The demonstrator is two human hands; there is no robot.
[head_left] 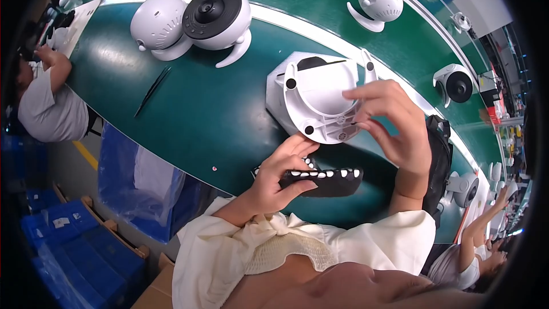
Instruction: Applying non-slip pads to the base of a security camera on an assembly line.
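Observation:
My right hand (394,123) grips the right rim of a white round camera base (317,100) that is tipped up toward me on the green workbench (200,114). My left hand (280,174) rests on a black tray (326,182) holding several small white pieces, its fingers curled over the tray's left end. The tray lies just in front of the white base, near the bench's front edge.
Two white dome cameras (217,17) (157,26) stand at the back left, with black tweezers (151,91) lying in front of them. More cameras (380,3) (454,84) sit on the far belt. A person (48,100) works at the left, another at the right. Blue crates (68,240) are below.

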